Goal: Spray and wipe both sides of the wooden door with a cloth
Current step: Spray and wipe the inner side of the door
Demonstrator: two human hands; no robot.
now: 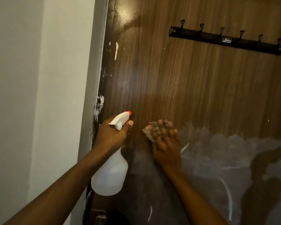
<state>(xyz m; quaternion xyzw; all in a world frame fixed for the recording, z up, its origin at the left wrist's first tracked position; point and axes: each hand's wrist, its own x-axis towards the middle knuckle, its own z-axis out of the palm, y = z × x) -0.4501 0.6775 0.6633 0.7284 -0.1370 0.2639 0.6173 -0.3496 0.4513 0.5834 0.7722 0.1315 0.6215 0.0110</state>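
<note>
The wooden door (193, 82) fills the right of the head view, brown with vertical grain; its lower part looks dull and greyish with white streaks. My left hand (111, 135) grips the neck of a white translucent spray bottle (110, 174) with a white trigger head and an orange nozzle, pointing at the door near its left edge. My right hand (165, 143) lies flat against the door, pressing a small brownish cloth (150, 133) under the fingers. The two hands are close together at mid height.
A black rail of several coat hooks (225, 40) is fixed on the door at upper right. The dark door edge (102, 88) carries white paint smears. A white wall (39, 95) stands on the left. A door handle plate (98, 216) shows at the bottom.
</note>
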